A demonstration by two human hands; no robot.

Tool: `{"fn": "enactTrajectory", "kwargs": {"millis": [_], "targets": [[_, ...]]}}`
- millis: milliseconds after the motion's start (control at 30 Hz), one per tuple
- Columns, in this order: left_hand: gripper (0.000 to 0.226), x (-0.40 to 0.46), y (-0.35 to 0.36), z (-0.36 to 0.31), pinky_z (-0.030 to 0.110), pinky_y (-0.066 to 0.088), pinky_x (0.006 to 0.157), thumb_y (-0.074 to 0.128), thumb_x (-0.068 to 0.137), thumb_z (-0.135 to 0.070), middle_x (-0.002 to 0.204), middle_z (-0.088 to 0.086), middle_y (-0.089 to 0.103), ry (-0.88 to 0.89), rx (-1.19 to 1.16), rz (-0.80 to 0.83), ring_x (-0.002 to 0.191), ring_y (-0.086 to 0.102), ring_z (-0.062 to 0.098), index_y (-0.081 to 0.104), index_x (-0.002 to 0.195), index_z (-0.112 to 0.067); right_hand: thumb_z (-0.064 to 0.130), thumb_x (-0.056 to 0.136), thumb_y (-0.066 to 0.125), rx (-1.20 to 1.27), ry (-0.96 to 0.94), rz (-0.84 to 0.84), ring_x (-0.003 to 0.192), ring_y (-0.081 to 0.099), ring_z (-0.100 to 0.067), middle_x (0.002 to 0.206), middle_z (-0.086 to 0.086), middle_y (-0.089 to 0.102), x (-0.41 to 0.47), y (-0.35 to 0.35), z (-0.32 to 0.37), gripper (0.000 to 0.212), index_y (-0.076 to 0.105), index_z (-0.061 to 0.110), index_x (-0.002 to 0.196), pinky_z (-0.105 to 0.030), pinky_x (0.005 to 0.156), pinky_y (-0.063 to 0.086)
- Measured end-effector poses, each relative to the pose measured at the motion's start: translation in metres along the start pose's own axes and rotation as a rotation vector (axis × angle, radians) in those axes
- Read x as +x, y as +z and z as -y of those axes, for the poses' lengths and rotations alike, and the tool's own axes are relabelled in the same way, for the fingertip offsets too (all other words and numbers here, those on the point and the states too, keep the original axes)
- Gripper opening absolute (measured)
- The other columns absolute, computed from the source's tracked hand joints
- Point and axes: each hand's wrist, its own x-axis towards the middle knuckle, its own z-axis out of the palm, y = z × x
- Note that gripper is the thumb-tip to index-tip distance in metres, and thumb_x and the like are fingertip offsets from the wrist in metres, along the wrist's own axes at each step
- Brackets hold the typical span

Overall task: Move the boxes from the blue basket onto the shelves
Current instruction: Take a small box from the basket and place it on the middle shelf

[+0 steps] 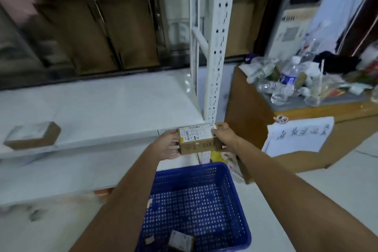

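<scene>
I hold a small cardboard box with a white label on top, gripped at its ends by my left hand and my right hand. It hovers at the front edge of the white shelf, close to the shelf's upright post. Below my arms sits the blue basket. One small box lies at the basket's near end. Another cardboard box rests on the shelf at the far left.
A brown counter at the right carries plastic bottles and clutter, with a handwritten paper sheet taped to its front. Large cardboard cartons stand at the back of the shelf. White floor lies around the basket.
</scene>
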Motion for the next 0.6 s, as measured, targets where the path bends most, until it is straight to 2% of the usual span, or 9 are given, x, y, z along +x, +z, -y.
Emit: {"fn": "enactTrajectory", "kwargs": {"millis": [67,133,200,267,433,533,600], "targets": [[0.031,-0.051,0.003,-0.046,0.036,0.055,0.073,0.063,0.086,-0.013,0.115,0.011,0.062,0.047,0.035,-0.004,0.101,0.063,0.028,0.061,0.114,-0.026,0.022,0.094,0.053,0.026,-0.003,0.017,0.091,0.057,-0.024,0.104,-0.009,0.057,-0.041,-0.011,0.053,0.038,0.038,0.028,0.129,-0.034,0.063,0.054],[0.026,-0.102,0.006,-0.092,0.036,0.054,0.072,0.061,0.086,-0.010,0.104,0.008,0.063,0.082,0.055,-0.013,0.092,0.064,0.026,0.062,0.103,-0.030,0.021,0.093,0.053,0.037,-0.037,0.009,0.085,0.057,-0.024,0.100,-0.010,0.057,-0.081,-0.022,0.107,0.041,0.038,0.028,0.130,-0.033,0.061,0.051],[0.022,-0.148,0.009,-0.131,0.035,0.053,0.073,0.059,0.086,-0.011,0.100,0.008,0.062,0.110,0.064,-0.023,0.089,0.063,0.027,0.063,0.093,-0.031,0.021,0.092,0.054,0.032,-0.089,-0.003,0.082,0.058,-0.024,0.097,-0.010,0.058,-0.115,-0.031,0.153,0.041,0.039,0.026,0.130,-0.040,0.068,0.056],[0.021,-0.187,0.011,-0.167,0.035,0.053,0.071,0.058,0.087,-0.013,0.104,0.009,0.062,0.145,0.090,-0.028,0.092,0.062,0.027,0.064,0.092,-0.032,0.022,0.092,0.053,0.026,-0.133,0.000,0.090,0.057,-0.026,0.105,-0.012,0.056,-0.144,-0.039,0.194,0.041,0.038,0.027,0.129,-0.047,0.084,0.057],[0.021,-0.268,0.015,-0.228,0.032,0.051,0.072,0.055,0.089,-0.018,0.106,0.002,0.062,0.258,0.114,-0.067,0.092,0.061,0.022,0.065,0.095,-0.034,0.022,0.092,0.051,0.062,-0.230,0.028,0.098,0.058,-0.029,0.110,-0.013,0.054,-0.205,-0.048,0.265,0.033,0.043,0.026,0.125,-0.042,0.079,0.059],[0.022,-0.304,0.016,-0.245,0.031,0.051,0.075,0.052,0.089,-0.020,0.103,0.000,0.064,0.325,0.118,-0.116,0.088,0.063,0.019,0.065,0.099,-0.035,0.021,0.092,0.047,0.081,-0.317,0.041,0.090,0.058,-0.026,0.100,-0.009,0.053,-0.233,-0.048,0.289,0.031,0.046,0.023,0.123,-0.041,0.077,0.057],[0.022,-0.326,0.016,-0.249,0.030,0.051,0.072,0.052,0.090,-0.021,0.105,0.002,0.063,0.347,0.101,-0.158,0.087,0.063,0.019,0.063,0.102,-0.036,0.020,0.092,0.046,0.089,-0.347,0.061,0.086,0.059,-0.026,0.098,-0.010,0.054,-0.249,-0.046,0.298,0.031,0.046,0.020,0.123,-0.041,0.077,0.057]]}}
